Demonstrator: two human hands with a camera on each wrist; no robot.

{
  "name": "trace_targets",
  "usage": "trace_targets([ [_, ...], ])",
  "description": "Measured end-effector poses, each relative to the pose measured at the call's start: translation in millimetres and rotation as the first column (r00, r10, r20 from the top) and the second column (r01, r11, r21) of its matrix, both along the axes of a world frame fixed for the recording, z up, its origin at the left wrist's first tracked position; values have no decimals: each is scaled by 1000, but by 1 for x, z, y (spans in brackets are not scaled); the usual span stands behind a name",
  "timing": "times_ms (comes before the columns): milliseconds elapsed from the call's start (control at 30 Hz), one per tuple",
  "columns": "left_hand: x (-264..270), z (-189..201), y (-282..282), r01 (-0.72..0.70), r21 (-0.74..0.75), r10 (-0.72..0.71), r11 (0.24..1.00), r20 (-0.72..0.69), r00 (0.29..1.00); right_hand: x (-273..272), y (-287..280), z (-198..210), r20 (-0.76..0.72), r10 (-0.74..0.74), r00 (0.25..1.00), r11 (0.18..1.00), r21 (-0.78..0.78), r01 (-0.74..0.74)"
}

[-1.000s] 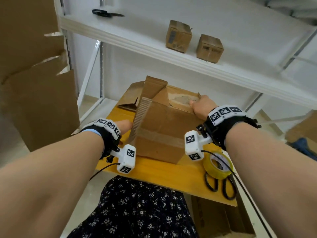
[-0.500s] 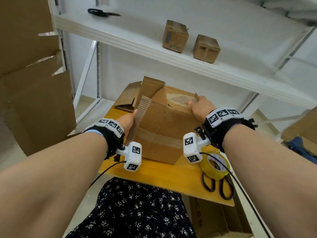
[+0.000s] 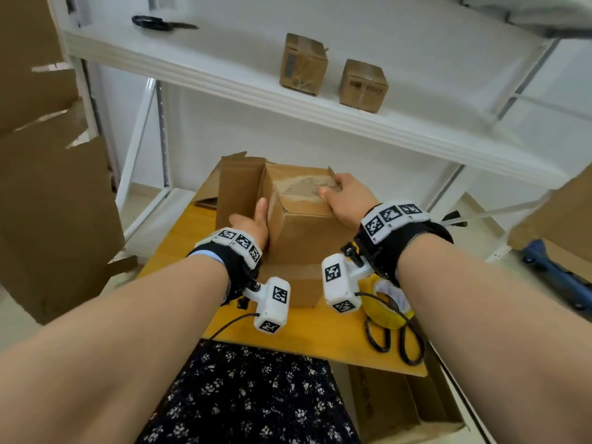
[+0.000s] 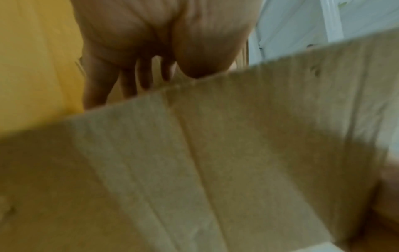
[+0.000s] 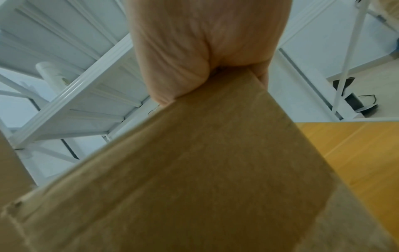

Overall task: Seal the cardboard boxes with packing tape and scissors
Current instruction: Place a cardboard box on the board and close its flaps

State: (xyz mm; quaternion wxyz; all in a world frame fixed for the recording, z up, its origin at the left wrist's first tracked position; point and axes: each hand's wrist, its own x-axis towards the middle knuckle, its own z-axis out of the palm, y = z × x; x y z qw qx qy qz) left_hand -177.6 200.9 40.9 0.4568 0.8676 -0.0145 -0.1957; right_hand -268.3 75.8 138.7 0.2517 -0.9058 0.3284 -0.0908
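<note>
Cardboard box (image 3: 301, 238) upright on the yellow wooden tabletop (image 3: 320, 334), below the white shelf (image 3: 416, 129). Top flap folded down, surface torn and pale where old tape was stripped; a band of old tape across the near face. One side flap (image 3: 238, 184) standing open at the left.

Left hand (image 3: 253, 222) against the left side of the box, thumb up along the near corner edge, fingers (image 4: 129, 85) reaching behind the flap (wrist view blurred, fingers look mostly straight). Pressing flat, nothing curled round.

Right hand (image 3: 347, 200) laid on the top flap at the right rear corner, palm down, thumb on the torn patch. Right wrist view: palm (image 5: 194, 51) seated on the box edge, fingertips hidden behind it; grip on the far edge cannot be confirmed.

Yellow tape roll (image 3: 387, 302) on the tabletop just right of the box, partly hidden by the right wrist camera. Black-handled scissors (image 3: 397, 341) touching the roll, handles toward the near table edge.

Two small taped boxes (image 3: 302, 64) on the shelf, side by side, not touching. Second pair of black scissors (image 3: 160, 23) at the shelf's far left. Large cardboard sheets (image 3: 48, 187) leaning at left.
</note>
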Motion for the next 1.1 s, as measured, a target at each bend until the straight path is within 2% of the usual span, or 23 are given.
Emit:
trace_targets([
  [67,3,-1,8,-108,22,101,994,211,972,-1,-4,-1,11,-6,1000,1000,5,6],
  [133,8,3,16,-151,-28,147,988,458,877,0,-5,-1,20,-12,1000,1000,5,12],
  [167,13,4,19,-142,-37,140,989,521,842,1,-4,-2,24,-13,1000,1000,10,13],
  [200,19,4,20,-122,-37,123,992,533,837,2,-3,-2,30,-13,999,1000,19,12],
  [300,33,6,22,-10,-100,52,995,429,902,7,-1,-3,37,-22,999,1000,20,21],
  [367,35,8,23,47,-155,17,987,391,920,9,0,-4,35,-39,999,999,11,39],
  [467,31,14,18,160,-100,-115,982,361,926,10,2,-4,39,-54,998,998,22,53],
  [500,28,17,16,182,-127,-134,975,318,939,10,2,-4,40,-57,998,998,26,56],
  [600,18,30,16,190,-446,-218,875,-12,976,6,3,-4,44,-76,996,997,34,75],
  [667,16,40,19,156,-567,-307,809,-181,934,5,4,-5,50,-95,994,995,42,93],
  [700,15,46,20,181,-565,-355,805,-214,910,5,6,-5,50,-103,993,994,47,101],
  [767,12,55,21,255,-492,-407,832,-229,884,6,9,-5,42,-111,993,993,53,109],
  [867,11,57,15,309,-373,-407,875,-221,886,4,12,-3,30,-107,994,993,59,105],
  [1000,5,61,14,321,-356,-415,877,-229,881,-3,10,3,12,-141,990,984,108,139],
  [1100,1,64,20,331,-383,-414,862,-156,897,-10,11,17,-50,-168,985,969,176,174],
])
